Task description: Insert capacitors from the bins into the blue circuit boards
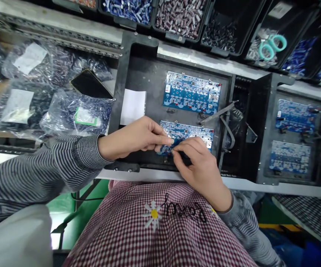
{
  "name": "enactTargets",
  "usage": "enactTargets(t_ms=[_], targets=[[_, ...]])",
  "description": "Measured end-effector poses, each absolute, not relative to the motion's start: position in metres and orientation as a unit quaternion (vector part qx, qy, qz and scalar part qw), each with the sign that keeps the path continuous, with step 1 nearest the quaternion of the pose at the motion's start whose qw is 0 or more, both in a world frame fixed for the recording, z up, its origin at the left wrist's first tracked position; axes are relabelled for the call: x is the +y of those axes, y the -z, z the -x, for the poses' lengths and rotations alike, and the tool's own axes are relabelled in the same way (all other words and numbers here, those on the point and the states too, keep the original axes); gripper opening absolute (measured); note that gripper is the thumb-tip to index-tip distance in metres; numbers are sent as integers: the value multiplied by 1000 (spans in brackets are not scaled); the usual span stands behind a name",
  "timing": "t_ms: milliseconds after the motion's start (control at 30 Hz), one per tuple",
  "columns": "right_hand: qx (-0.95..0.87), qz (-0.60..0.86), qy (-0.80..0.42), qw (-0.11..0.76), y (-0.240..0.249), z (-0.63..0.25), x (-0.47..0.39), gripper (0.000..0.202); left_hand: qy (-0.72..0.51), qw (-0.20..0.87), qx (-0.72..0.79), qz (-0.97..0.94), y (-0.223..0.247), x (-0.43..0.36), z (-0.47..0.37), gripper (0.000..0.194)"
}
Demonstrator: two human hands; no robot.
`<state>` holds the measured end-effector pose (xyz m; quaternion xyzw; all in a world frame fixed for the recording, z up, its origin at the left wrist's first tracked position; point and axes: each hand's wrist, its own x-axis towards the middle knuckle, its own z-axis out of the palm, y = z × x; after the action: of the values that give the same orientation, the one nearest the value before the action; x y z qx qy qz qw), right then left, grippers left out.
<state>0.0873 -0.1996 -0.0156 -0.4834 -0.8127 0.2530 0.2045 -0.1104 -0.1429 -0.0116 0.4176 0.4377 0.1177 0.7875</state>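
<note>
Two blue circuit boards lie one behind the other in a black tray (151, 74). Over the left part of the nearer board (185, 129) is my left hand (138, 139), its thumb and fingers pinched together. My right hand (197, 167) reaches over the same board's front edge, thumb and index fingertip pressed together close to the left fingertips. Whatever either pinch holds is too small to make out. The farther board (192, 92) is untouched. A white paper (133, 106) lies left of the boards.
Bags of parts (77, 113) and a dark phone (90, 83) are at the left. Bins of small components (179, 18) line the back, one with teal-handled scissors (272, 47). Metal strips (218, 112) lie right of the boards. Another tray (266, 148) holds two boards.
</note>
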Motion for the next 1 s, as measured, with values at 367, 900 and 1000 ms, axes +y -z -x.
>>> enactTargets(t_ms=[367, 900, 1000], targets=[[-801, 465, -251, 281, 18, -90, -204, 19, -101, 855, 429, -274, 11, -149, 106, 23], [-764, 525, -270, 262, 13, -118, -214, 22, -157, 879, 443, -74, 1, -151, 88, 19], [-768, 526, -273, 243, 15, -118, -214, 22, -125, 850, 460, -223, 4, -153, 88, 20]])
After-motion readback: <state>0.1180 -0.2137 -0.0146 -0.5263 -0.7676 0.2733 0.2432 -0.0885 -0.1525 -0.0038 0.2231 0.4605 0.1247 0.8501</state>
